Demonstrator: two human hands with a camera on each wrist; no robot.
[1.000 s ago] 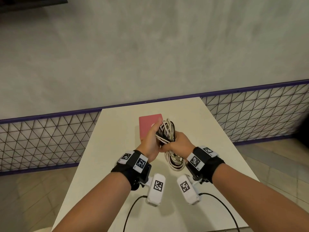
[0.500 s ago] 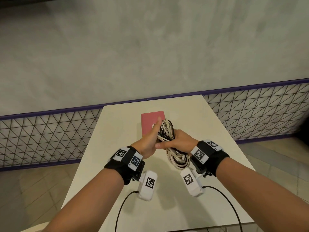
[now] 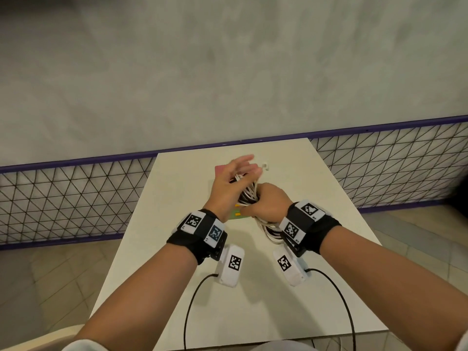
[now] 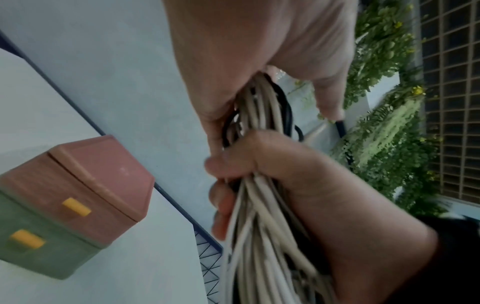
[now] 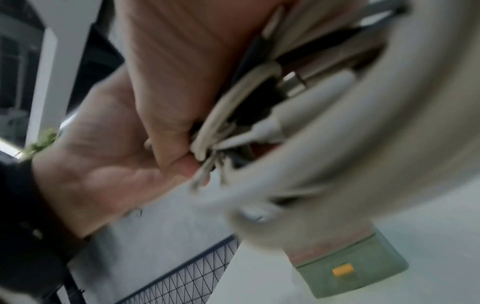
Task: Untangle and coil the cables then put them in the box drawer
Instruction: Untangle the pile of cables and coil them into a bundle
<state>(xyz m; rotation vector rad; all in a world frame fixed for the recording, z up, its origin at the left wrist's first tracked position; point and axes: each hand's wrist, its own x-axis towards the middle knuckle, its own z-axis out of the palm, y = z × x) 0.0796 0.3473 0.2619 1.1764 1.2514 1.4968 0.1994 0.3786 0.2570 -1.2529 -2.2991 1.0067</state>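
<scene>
right hand (image 3: 268, 202) clamped round the middle of the cables (image 3: 247, 196), held above the table (image 3: 304, 287) near the box drawer (image 4: 67, 205). left hand (image 3: 231, 183) splayed wide at the top loops. best: firm bundle grip, one strand teased free, no yanking.

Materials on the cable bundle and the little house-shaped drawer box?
Cable bundle: smooth off-white and black jackets, probably PVC or rubber; strands bend freely in the right hand.
Drawer box: looks like matte moulded plastic, judging by uniform pink and green panels, rounded edges, and yellow pulls. Could be painted.
</scene>
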